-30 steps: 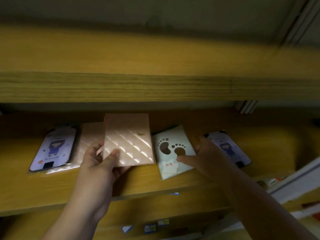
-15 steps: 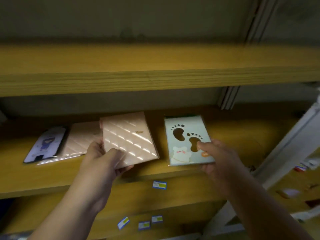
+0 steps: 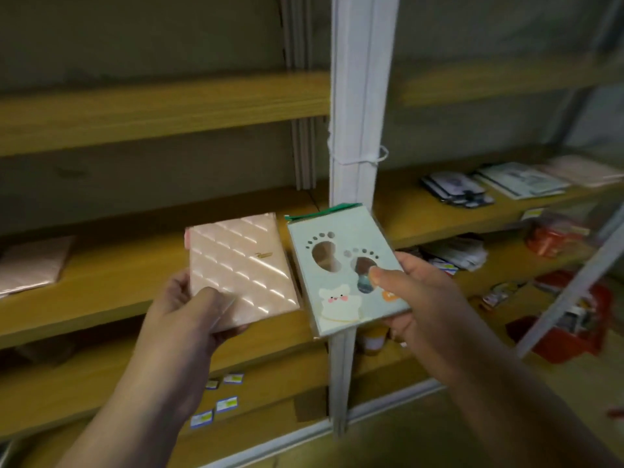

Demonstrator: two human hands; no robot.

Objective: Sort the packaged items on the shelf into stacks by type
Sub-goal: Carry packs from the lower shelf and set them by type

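Left grip: our left hand (image 3: 192, 309) pinches the pink quilted pack (image 3: 241, 270) at its lower near corner, thumb flat on the face and fingers curled underneath — held level, we judge, so the front can be read.

Right grip: our right hand (image 3: 410, 293) pinches the pale green footprint pack (image 3: 341, 265) at its lower right edge, thumb pressed just beside the footprint cut-out, fingers under it.

Why both up: one type in each hand, both lifted off the wood and held side by side in front of the white post (image 3: 359, 106). That looks like a carry toward separate stacks, neither pack set down yet.

Where they are: the pink one hangs left of the post over the middle shelf (image 3: 111, 288); the green one overlaps the post's lower part.

Left of the post: another pink pack (image 3: 32, 265) lies on the middle shelf, far out at the edge — a likely home for the pink one.

Right of the post: a dark pile (image 3: 459, 192), flat pale packs (image 3: 521, 180) and a pinkish pile (image 3: 586, 170) sit on the same-level board, well apart from our hands.

Below: small blue-and-white cards (image 3: 226, 393) lie loose on the lower shelf; red packages (image 3: 557, 236) crowd the right side.

In the way: the post itself, standing between the two bays. Anything going right must pass in front of it.
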